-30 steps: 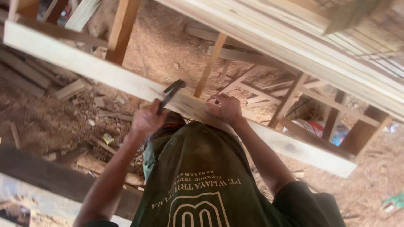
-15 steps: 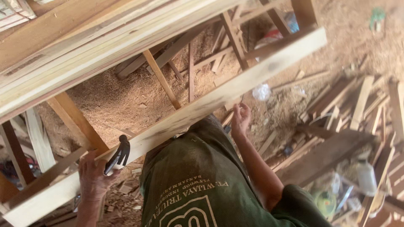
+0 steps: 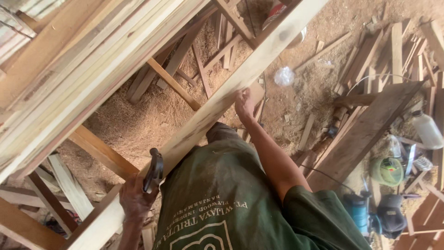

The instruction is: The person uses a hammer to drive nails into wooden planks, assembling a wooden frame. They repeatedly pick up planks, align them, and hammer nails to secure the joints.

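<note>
Plank (image 3: 222, 99) runs diagonally across my front, lower left to upper right; left hand (image 3: 134, 201) grips hammer (image 3: 154, 169) at its near edge; right hand (image 3: 243, 104) presses flat farther up.

One hammer (image 3: 154, 169), one long pale plank (image 3: 240, 78), two hands, one white bottle (image 3: 426, 129)

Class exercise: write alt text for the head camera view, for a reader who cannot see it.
Seen from above, a person in a green shirt grips a dark hammer in the left hand while the right hand rests on a long pale plank. Below lie sawdust and scattered wood offcuts.
</note>
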